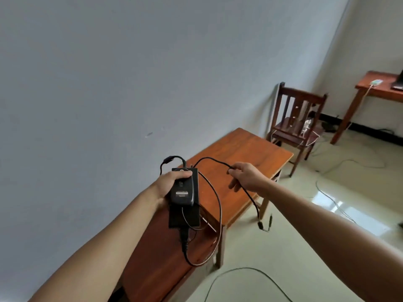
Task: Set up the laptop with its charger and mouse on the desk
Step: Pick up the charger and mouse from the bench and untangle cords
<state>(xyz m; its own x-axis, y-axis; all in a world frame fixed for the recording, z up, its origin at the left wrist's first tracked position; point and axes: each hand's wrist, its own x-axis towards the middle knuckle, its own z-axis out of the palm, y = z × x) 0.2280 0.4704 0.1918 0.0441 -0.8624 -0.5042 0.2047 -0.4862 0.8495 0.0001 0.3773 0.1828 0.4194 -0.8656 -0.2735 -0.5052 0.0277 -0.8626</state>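
My left hand (169,184) grips a black mouse (182,194) together with the black charger brick (185,214) under it, held above the wooden desk (244,153). My right hand (246,177) pinches a black cable (214,159) that loops from the brick and hangs down past the desk's edge, ending in a plug (260,225). A thicker power cord (189,256) dangles from the brick's near end. At the far right edge, a dark device (398,82) that may be the laptop sits on a second wooden table (379,91).
The desk stands against a grey-white wall on the left. A wooden chair (298,118) with cables and a small item on its seat is beyond the desk. A white power strip (375,82) lies on the far table. Loose cables run across the shiny tiled floor (305,236).
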